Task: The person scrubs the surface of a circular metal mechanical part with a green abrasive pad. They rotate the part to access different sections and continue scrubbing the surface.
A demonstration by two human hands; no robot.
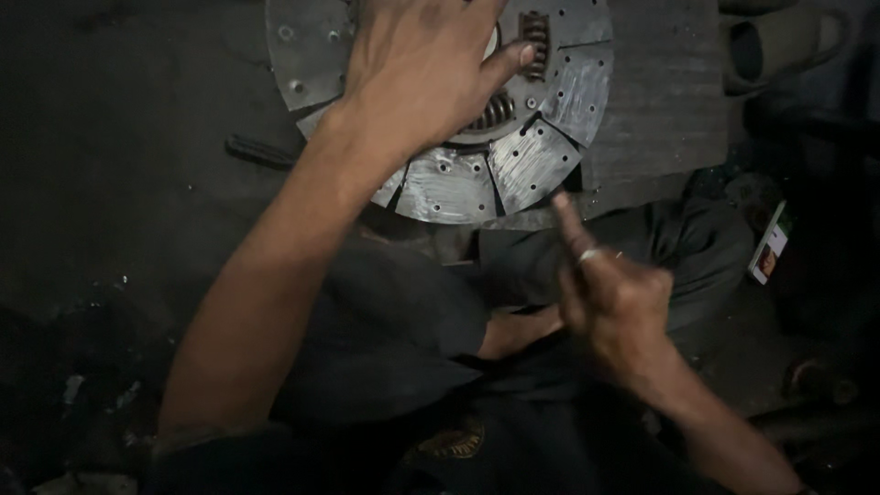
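Note:
A round metal clutch disc (536, 160) with grey segmented pads, rivet holes and coil springs near its hub lies flat on a dark board at the top. My left hand (426, 69) rests palm-down on the disc's centre, fingers spread, thumb beside a spring. My right hand (610, 293) hovers lower right, just below the disc's edge. It is mostly curled, with the index finger stretched toward the disc and a ring on one finger. Something thin may be pinched in it, but that is too dark to tell.
A dark wooden board (660, 101) lies under the disc. A dark rod-like tool (261, 151) lies on the floor to the left. A small printed packet (768, 247) sits at right, a pale bulky casting (779, 46) at top right. My dark-clothed legs fill the bottom.

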